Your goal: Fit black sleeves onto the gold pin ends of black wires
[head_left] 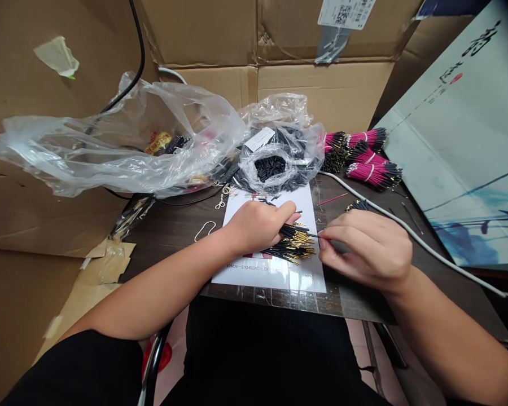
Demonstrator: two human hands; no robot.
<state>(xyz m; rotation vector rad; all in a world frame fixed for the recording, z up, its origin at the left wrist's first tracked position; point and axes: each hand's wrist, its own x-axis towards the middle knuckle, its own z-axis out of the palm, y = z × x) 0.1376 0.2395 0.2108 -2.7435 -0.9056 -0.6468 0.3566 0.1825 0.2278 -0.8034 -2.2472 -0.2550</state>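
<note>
My left hand (260, 224) is closed around a bundle of black wires with gold tips (294, 243), held above a white printed sheet (279, 279). To the right of the bundle, my right hand (366, 245) pinches one thin dark wire (314, 235) between thumb and index finger; its left end reaches the bundle's tips. Behind the hands, an open plastic bag (288, 148) holds many small black sleeves (270, 167). A few loose black pieces lie on the sheet just beyond my left hand.
Banded bundles of pink wires (370, 172) lie at the back right. A white cable (410, 230) crosses the dark table (169, 225). A large clear plastic bag (122, 152) sits at the left. Cardboard (325, 90) stands behind, and a painted panel (469, 141) leans at the right.
</note>
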